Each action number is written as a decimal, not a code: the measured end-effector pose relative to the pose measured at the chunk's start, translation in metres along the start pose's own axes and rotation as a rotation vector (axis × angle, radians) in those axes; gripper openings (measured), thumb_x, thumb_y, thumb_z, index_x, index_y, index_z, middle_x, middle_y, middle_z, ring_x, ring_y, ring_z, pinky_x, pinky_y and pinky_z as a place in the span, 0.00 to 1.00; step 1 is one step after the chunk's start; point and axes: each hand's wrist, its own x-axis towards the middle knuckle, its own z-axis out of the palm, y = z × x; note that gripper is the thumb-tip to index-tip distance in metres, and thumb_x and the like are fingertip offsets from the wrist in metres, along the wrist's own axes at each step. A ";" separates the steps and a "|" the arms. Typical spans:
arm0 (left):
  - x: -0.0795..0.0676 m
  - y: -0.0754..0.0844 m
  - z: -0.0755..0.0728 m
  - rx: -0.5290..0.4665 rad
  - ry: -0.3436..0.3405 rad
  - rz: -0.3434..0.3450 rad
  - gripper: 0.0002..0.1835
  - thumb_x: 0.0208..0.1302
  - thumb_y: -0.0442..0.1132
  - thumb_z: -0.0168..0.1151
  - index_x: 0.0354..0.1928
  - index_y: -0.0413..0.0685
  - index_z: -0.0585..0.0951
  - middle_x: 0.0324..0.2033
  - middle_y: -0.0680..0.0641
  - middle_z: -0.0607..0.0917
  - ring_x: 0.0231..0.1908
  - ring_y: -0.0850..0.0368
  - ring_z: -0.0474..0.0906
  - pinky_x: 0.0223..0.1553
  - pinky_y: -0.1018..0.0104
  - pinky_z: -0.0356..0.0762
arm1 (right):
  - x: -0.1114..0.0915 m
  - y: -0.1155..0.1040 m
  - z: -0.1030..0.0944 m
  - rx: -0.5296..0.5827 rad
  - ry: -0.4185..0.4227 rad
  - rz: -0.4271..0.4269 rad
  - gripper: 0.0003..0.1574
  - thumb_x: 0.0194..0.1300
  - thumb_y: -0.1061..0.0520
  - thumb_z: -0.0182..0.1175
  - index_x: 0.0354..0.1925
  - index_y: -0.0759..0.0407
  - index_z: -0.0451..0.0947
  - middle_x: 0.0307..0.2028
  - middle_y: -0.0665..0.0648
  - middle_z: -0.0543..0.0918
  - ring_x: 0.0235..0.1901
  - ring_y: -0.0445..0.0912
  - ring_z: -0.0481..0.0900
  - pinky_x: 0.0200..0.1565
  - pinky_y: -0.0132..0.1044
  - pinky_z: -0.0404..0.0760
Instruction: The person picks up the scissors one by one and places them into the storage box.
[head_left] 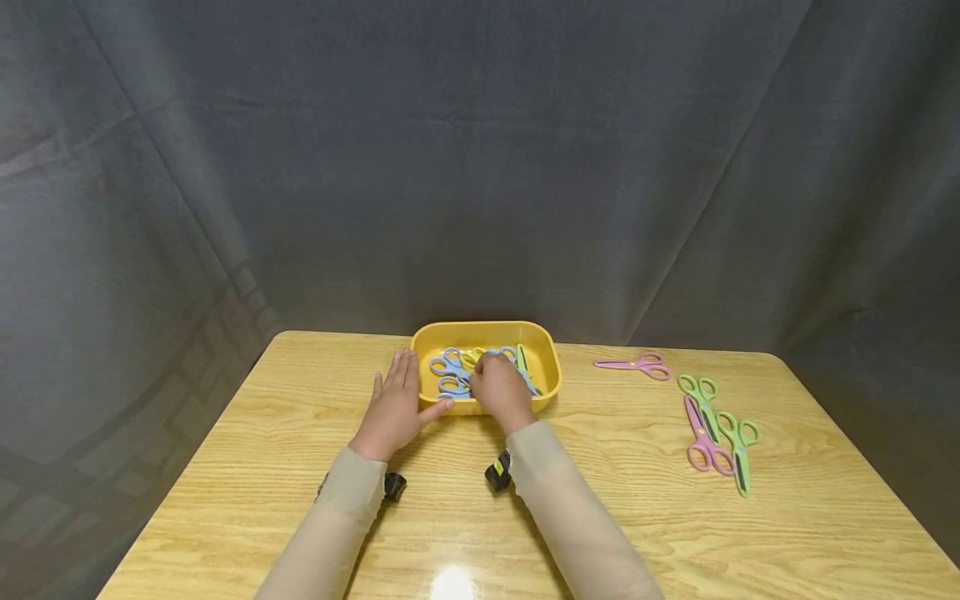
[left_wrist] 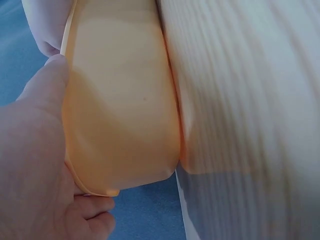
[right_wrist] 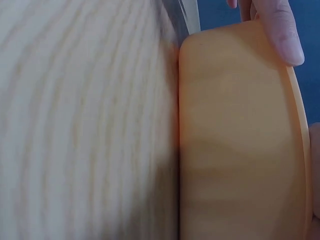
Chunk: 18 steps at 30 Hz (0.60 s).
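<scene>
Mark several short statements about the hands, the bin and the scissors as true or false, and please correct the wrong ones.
1. The left hand touches the yellow bin. True.
2. The right hand rests flat on the table. False: it reaches into the bin.
3. Two pink scissors and two green scissors lie on the table, right of the bin. True.
4. All scissors in the bin are pink. False: blue scissors and a green pair show inside.
5. The bin lies on its side. False: it stands upright.
</scene>
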 end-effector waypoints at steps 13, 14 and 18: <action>0.001 -0.002 0.001 -0.023 0.005 -0.024 0.58 0.67 0.66 0.60 0.76 0.25 0.48 0.77 0.29 0.50 0.77 0.35 0.44 0.70 0.30 0.48 | -0.011 0.015 0.004 0.434 0.306 -0.252 0.11 0.65 0.67 0.58 0.44 0.66 0.83 0.32 0.54 0.78 0.33 0.46 0.77 0.34 0.35 0.77; 0.001 -0.002 0.001 -0.023 0.006 -0.025 0.58 0.67 0.66 0.60 0.77 0.25 0.48 0.77 0.29 0.50 0.77 0.35 0.44 0.70 0.30 0.48 | -0.013 0.017 0.004 0.465 0.324 -0.276 0.10 0.65 0.67 0.57 0.44 0.66 0.83 0.32 0.54 0.79 0.33 0.46 0.77 0.34 0.34 0.77; 0.001 0.000 0.003 -0.035 0.004 -0.026 0.58 0.68 0.65 0.60 0.77 0.25 0.48 0.77 0.29 0.50 0.77 0.36 0.43 0.71 0.31 0.47 | -0.018 0.024 0.002 0.527 0.342 -0.336 0.10 0.66 0.68 0.57 0.43 0.65 0.83 0.32 0.54 0.79 0.32 0.46 0.78 0.32 0.31 0.77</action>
